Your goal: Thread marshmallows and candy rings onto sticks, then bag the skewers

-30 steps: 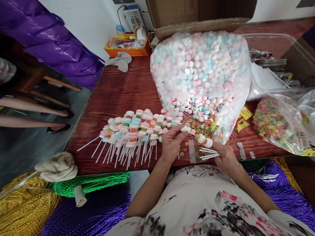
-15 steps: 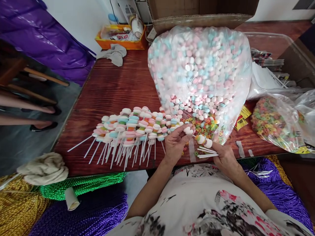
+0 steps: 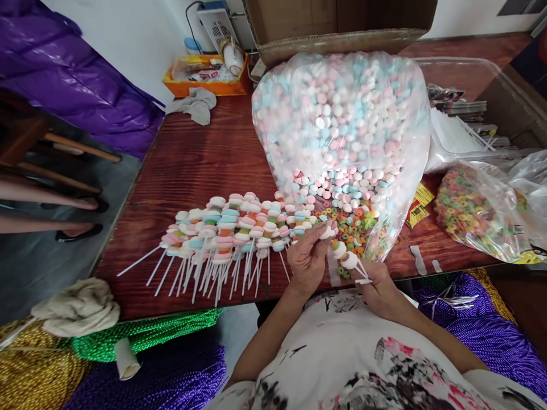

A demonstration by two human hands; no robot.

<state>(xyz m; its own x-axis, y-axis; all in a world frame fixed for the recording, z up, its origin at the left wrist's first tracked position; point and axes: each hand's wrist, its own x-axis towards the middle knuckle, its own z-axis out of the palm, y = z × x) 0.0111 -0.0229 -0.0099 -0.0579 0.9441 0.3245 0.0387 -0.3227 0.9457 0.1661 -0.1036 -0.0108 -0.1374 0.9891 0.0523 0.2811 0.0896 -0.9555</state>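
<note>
White marshmallows (image 3: 328,231) are pinched between the thumb and fingertips of the left hand (image 3: 306,259); how many are held cannot be told. The grip of the right hand (image 3: 378,287) is closed around the lower end of a skewer (image 3: 350,261), on which white marshmallows and coloured rings are threaded, and around some spare sticks (image 3: 362,271). The skewer is held over the desk (image 3: 200,145) near its front edge, tilted towards the left hand. Whether its tip is touched by the pinched sweets cannot be made out.

To the left, a heap of filled sticks (image 3: 231,225) is laid out, stems pointing mostly to the front edge. Behind the hands, loose rings (image 3: 358,230) are spread just before a large clear bag (image 3: 342,114) filled with pink, blue and white marshmallows. To the right, a ring bag (image 3: 470,210) is set in front of a clear tub (image 3: 470,61), in which papers and white sticks are kept.
</note>
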